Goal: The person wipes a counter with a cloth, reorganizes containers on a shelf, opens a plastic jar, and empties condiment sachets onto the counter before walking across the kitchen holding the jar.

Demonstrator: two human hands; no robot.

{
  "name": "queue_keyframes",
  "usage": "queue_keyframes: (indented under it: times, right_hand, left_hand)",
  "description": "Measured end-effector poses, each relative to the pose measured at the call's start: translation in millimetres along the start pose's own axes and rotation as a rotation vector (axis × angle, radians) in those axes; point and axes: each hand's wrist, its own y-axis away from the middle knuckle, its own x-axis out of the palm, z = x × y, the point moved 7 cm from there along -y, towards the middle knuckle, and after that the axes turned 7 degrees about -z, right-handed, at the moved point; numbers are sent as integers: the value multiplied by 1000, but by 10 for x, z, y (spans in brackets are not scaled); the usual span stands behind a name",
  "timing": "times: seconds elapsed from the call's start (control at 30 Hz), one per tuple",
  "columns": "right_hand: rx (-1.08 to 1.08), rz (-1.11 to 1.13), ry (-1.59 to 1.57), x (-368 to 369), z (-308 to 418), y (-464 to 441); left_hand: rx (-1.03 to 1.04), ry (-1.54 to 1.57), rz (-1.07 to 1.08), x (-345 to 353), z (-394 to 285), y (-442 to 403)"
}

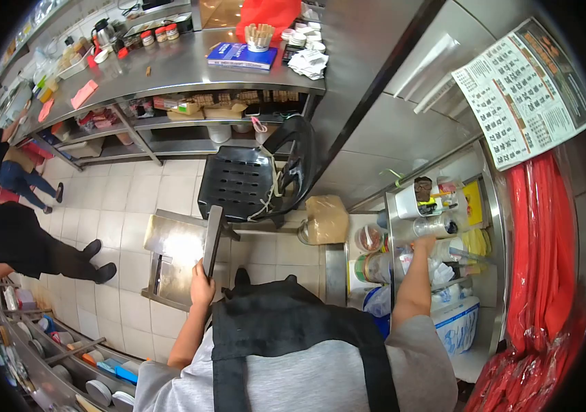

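As the left hand [202, 290] grips a flat silver metal panel [214, 232] left of centre, the right hand [423, 247], grasp unclear, is beside a clear, dark-lidded cylindrical jar [432, 226], unlifted at right.

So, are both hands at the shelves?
No, the right hand is at the shelves, while the left hand touches a metal object.

panel [214, 230]: smooth metal | chair [238, 184]: glossy plastic | counter [183, 72]: shiny metal
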Motion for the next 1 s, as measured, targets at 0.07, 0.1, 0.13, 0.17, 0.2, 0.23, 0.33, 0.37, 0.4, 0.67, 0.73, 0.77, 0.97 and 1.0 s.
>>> queue_keyframes:
  times: [0.07,0.1,0.13,0.17,0.2,0.23,0.33,0.37,0.4,0.67,0.73,0.77,0.97,1.0]
  right_hand:
    - [60,81,-28,-32,44,28]
    - [-7,62,95,-108,108,40]
    - [-70,45,221,-193,186,37]
    - [-315,277,458,-230,315,105]
    - [63,299,-225,-517,350,364]
    - [428,269,-914,-805,492,729]
    - [428,413,-1182,-1146,578,956]
    - [416,469,-1266,-1211,630,1002]
    - [274,438,-1292,-1354,698,1043]
    - [-181,-401,-982,-2386,1258,965]
    - [-352,-552,-641,-2246,1361,769]
    - [-255,-378,-516,-2230,1481,876]
    - [-248,-519,-425,-1948,1409,881]
    - [-268,-559,-482,-1993,1451,1014]
  left_hand:
    - [29,-2,-22,21,33,6]
    - [52,1,-24,55,58,-1]
    - [-24,4,56,129,158,-23]
    - [60,24,-28,86,104,-8]
    - [51,36,-19,58,49,1]
    - [37,47,-15,27,-6,-3]
    - [146,11,-95,42,23,2]
    - [133,12,-87,50,26,-5]
    - [117,14,-81,49,27,-7]
    - [153,16,-113,84,72,-19]
    - [112,11,-93,71,29,-13]
    - [88,6,-84,44,6,3]
    - [134,18,-128,64,72,9]
    - [146,18,-135,73,76,11]
